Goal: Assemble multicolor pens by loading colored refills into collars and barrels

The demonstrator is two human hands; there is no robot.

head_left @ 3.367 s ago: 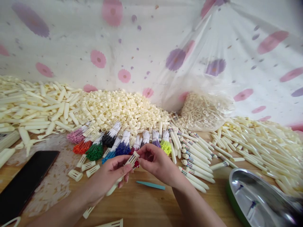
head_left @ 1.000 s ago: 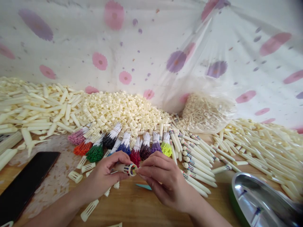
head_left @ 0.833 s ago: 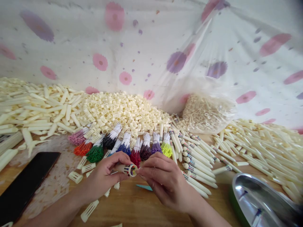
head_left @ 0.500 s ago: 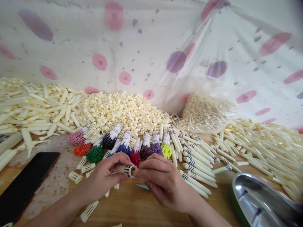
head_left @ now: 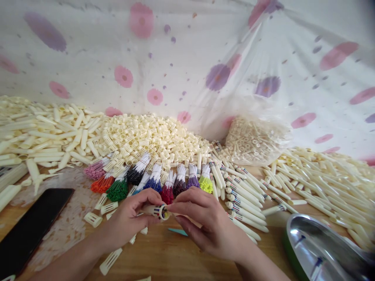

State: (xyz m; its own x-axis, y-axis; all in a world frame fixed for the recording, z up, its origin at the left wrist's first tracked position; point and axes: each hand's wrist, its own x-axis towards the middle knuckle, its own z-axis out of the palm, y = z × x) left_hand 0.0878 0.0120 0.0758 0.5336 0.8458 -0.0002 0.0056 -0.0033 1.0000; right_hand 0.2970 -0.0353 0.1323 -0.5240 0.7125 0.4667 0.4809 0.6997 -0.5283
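Note:
My left hand (head_left: 137, 216) grips a cream multicolor pen barrel (head_left: 150, 210) between thumb and fingers. Colored slider pieces show in the slots round its end, and its open mouth faces right, with color inside. At that mouth, the thumb and forefinger of my right hand (head_left: 202, 222) are pinched together; what they hold, if anything, is hidden. Just behind both hands stand bundles of colored refills, among them red ones (head_left: 168, 192), blue ones (head_left: 155, 182) and green ones (head_left: 117, 189). Loose slotted sleeves (head_left: 93, 219) lie beside my left forearm.
A heap of slotted sleeves (head_left: 152, 136) rises at the back. Pen barrels (head_left: 247, 210) fitted with colored sliders lie in rows right of my hands. A phone (head_left: 32, 230) lies at left, a shiny metal tray (head_left: 319, 242) at right, a bag of small parts (head_left: 258, 140) behind.
My right hand's lower fingers have opened out and lifted slightly, while thumb and forefinger stay at the barrel's mouth. My left hand and the barrel have barely moved.

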